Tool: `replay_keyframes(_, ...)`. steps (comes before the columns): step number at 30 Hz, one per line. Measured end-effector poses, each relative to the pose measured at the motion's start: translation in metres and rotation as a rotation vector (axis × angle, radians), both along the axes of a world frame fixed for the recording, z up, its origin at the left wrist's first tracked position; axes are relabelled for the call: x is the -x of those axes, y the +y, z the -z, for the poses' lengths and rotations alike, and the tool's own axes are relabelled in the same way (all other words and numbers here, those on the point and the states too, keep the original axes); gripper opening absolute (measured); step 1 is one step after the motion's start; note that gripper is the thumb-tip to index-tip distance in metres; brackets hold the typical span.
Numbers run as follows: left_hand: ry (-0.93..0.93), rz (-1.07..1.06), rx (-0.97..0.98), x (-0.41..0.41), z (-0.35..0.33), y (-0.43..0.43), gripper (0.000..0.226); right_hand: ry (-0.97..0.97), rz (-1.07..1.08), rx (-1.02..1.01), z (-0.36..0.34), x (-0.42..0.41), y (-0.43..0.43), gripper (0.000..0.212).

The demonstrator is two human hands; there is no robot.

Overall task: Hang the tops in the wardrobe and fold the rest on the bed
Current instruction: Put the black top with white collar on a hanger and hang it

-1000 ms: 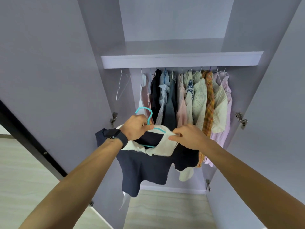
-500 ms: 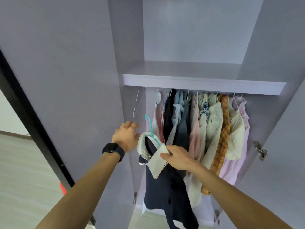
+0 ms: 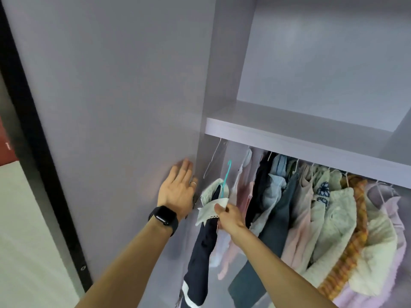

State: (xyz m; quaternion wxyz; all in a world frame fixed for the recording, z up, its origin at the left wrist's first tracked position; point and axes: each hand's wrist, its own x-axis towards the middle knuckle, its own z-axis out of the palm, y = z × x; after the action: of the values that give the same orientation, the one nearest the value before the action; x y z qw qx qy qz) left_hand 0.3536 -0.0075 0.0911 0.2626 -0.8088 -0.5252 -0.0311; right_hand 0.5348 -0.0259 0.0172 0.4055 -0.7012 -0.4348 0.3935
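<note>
Right hand (image 3: 229, 215) pinches the white collar of the navy top (image 3: 202, 241), which hangs on a teal hanger (image 3: 225, 176) at the left end of the wardrobe (image 3: 322, 63), just left of the row of hung clothes (image 3: 322, 207) and under the shelf (image 3: 289, 138). Can't tell if the hook's on the rail. Left hand (image 3: 178, 192) is flat, fingers straight, pressed on the open door (image 3: 122, 107), with a watch (image 3: 164, 216) on the wrist.
</note>
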Motion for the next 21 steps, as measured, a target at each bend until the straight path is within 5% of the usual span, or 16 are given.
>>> replay_keyframes(6, 0.219, -0.126, -0.249, -0.006, 0.021, 0.044, 0.063, 0.078, 0.138, -0.051, 0.035, 0.0, 0.112, 0.026)
replay_keyframes(14, 0.302, -0.132, -0.46, 0.001, 0.038, 0.063, 0.062, -0.214, 0.279, -0.196, 0.057, -0.029, 0.19, 0.039)
replay_keyframes(21, 0.351, -0.123, -0.572, 0.0, 0.044, 0.064, 0.061, -0.274, 0.245, -0.355, 0.03, -0.053, 0.233, 0.041)
